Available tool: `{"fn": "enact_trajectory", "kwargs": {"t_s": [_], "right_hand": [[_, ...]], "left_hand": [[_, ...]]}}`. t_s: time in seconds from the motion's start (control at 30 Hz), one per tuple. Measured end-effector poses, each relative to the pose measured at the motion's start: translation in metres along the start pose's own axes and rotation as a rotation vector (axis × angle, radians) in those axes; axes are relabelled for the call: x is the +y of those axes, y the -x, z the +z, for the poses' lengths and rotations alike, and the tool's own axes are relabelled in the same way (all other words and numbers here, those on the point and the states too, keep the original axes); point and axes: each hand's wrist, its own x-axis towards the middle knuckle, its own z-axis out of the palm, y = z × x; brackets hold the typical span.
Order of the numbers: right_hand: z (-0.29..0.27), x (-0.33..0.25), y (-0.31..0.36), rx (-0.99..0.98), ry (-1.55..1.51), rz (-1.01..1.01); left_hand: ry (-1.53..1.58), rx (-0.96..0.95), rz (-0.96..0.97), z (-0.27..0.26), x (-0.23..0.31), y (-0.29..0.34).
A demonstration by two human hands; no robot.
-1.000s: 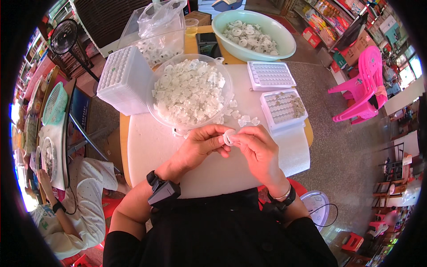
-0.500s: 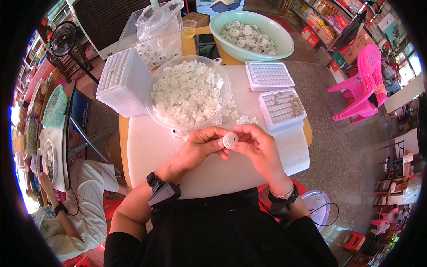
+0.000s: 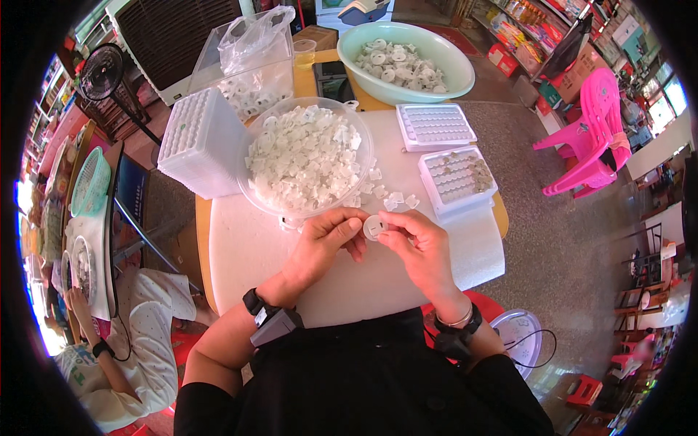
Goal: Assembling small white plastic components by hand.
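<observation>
A small round white plastic part (image 3: pixel 374 227) with slots in its face is held up between my two hands above the table. My left hand (image 3: pixel 329 243) closes thumb and fingers on its left edge. From the other side, my right hand (image 3: pixel 419 249) pinches the part's right edge. Just beyond my hands stands a clear round tub (image 3: pixel 246 178) heaped with small translucent white pieces (image 3: pixel 309 156). Several loose pieces (image 3: pixel 395 199) lie on the white tabletop (image 3: pixel 313 298) beside the tub.
Stacked white trays (image 3: pixel 200 138) stand left of the tub. Two ridged trays (image 3: pixel 435 125) (image 3: pixel 456 178) sit at right, the nearer holding small pieces. Behind are a pale green basin (image 3: pixel 465 69) of white parts, a phone (image 3: pixel 333 81) and a clear bin (image 3: pixel 211 62). Another person (image 3: pixel 138 334) sits at left.
The round part has turned slightly, showing its slotted face more fully. My left fingers have loosened a little, and my right wrist has shifted slightly. The whole view has tilted a bit.
</observation>
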Motion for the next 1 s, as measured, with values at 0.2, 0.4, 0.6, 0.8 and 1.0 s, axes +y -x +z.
{"fn": "enact_trajectory", "kwargs": {"t_s": [0.2, 0.4, 0.6, 0.8, 1.0], "right_hand": [[0.006, 0.011, -0.001, 0.049, 0.191, -0.155], [0.010, 0.014, 0.005, 0.010, 0.236, -0.033], [0.018, 0.020, 0.003, 0.057, 0.232, -0.004], [0.023, 0.014, -0.001, 0.044, 0.236, 0.016], [0.024, 0.014, 0.000, 0.034, 0.167, 0.095]], "left_hand": [[-0.265, 0.007, 0.019, 0.009, 0.009, -0.001], [-0.308, 0.041, -0.021, 0.010, 0.006, 0.002], [-0.357, 0.080, -0.031, 0.012, 0.009, 0.005], [-0.332, 0.129, 0.006, 0.012, 0.009, 0.006], [-0.398, 0.091, 0.068, 0.008, 0.001, 0.003]]}}
